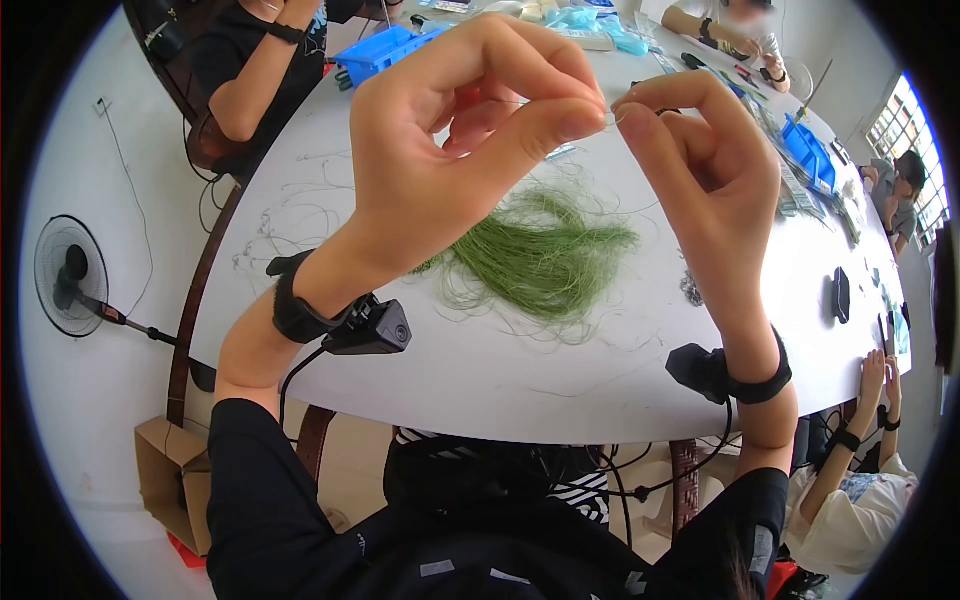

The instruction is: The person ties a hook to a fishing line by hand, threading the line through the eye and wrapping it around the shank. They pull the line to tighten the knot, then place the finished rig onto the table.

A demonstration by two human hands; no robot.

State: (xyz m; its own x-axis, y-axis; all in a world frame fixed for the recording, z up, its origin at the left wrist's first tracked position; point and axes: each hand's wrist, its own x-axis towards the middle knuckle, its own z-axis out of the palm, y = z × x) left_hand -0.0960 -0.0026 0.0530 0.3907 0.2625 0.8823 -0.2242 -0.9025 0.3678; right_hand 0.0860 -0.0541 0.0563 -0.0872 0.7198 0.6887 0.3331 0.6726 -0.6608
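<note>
Both hands are raised close to the camera, their fingertips almost meeting above the table. My left hand point(470, 130) is closed, thumb pressed against the index finger. Opposite it, my right hand point(710, 160) makes a similar pinch. A very thin strand point(611, 112) seems to run between the two pinches; most of it is hidden by the fingers. Below them on the white table lies a loose bundle of fine green threads point(545, 250), spread like a tail. Each wrist wears a black strap, with a small camera point(375, 328) on the left one.
Loose wiry strands point(285, 225) lie left of the bundle, and a small dark clump point(691, 288) lies right of it. Blue trays point(385, 52) point(808, 155) stand farther back. Other people sit around the table. A fan point(72, 270) is at left; cables hang from my wrists.
</note>
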